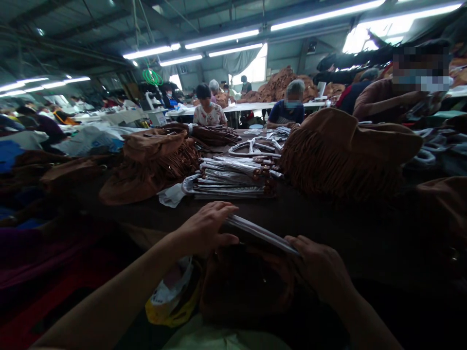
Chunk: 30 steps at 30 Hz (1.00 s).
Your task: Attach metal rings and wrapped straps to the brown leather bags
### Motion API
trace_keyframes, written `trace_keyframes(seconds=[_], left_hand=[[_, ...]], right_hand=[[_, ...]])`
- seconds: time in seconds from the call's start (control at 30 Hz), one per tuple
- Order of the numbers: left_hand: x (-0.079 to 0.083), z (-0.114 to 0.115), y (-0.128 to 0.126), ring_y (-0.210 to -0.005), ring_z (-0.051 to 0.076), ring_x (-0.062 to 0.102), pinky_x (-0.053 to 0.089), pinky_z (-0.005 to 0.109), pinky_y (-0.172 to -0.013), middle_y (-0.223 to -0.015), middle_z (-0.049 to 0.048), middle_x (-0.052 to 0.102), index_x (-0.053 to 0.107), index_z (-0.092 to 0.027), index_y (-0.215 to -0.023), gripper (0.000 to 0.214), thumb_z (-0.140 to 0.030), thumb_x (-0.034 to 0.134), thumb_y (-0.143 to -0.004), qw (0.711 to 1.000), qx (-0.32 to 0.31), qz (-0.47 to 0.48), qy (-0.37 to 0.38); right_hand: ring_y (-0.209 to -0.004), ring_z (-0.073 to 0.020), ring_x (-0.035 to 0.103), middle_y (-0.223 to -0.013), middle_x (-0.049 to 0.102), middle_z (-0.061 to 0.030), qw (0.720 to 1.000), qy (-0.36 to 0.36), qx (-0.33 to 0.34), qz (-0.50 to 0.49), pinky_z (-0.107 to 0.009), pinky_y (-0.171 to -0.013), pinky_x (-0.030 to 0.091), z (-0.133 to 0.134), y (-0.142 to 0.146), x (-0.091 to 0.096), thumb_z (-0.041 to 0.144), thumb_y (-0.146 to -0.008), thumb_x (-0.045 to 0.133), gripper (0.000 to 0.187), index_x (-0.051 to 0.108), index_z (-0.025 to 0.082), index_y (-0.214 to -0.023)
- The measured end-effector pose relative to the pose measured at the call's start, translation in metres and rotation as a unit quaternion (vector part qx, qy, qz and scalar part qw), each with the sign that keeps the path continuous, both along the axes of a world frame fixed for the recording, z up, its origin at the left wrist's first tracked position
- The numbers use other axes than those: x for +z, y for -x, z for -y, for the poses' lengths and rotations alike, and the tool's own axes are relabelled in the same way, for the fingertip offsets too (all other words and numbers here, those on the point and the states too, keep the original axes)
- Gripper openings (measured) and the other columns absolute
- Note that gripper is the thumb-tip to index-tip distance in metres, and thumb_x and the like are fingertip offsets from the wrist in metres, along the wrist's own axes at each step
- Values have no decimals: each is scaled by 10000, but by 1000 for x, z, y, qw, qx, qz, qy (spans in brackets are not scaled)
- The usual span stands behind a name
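Between my hands a slim bag handle [262,234] in white wrapping slants down to the right. My left hand [206,231] holds its upper left end, fingers over the top and thumb below. At the lower right end my right hand [319,265] is closed around it. Just beneath the handle, close to my body, is a dark brown bag [248,291], mostly in shadow. Ahead on the table lies a stack of similar wrapped handles [233,177] with brown ends.
Fringed brown bags are piled left [153,160] and right [343,150] of the stack on the dark table [146,211]. A yellow and white plastic bag [170,296] sits low by my left forearm. Several co-workers sit beyond, one at the far right [386,97].
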<state>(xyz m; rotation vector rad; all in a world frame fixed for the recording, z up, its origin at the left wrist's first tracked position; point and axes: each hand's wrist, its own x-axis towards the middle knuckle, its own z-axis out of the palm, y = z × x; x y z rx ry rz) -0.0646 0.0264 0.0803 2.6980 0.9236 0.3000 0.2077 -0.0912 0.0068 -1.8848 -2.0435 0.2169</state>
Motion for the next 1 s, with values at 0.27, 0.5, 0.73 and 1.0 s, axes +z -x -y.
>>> trace_keyframes(seconds=[0.27,0.5,0.73,1.0], left_hand=[[-10,-3,-31,-762,199,620,410,263,-680,-783,28,648,608,-197,-860,121,-279,521,-851,992,57,-116,-11],[-8,4,-6,-686,154,570,317,229,-584,-720,1,614,561,-192,-761,254,-413,515,-877,993,92,-58,48],[12,17,3,-627,124,530,267,222,-549,-657,-18,564,524,-177,-712,312,-440,509,-878,995,86,-23,45],[89,3,-13,-626,136,548,289,230,-547,-696,2,596,574,-177,-784,329,-460,456,-902,994,82,6,-75]], right_hand=[[-660,-193,646,-796,681,-29,965,-58,-78,-245,-273,-581,511,-18,42,-44,464,-799,650,527,493,183,-1215],[-858,-288,617,-908,679,-135,976,-177,-63,109,-398,-729,481,-16,72,-116,94,-844,524,175,623,153,-976],[-822,-236,685,-897,717,-92,966,-248,17,66,-325,-709,537,20,56,-112,247,-890,472,175,615,198,-978],[-845,-262,715,-1174,670,-124,966,-152,-186,-100,-315,-620,587,56,9,-70,500,-831,494,616,418,191,-1358]])
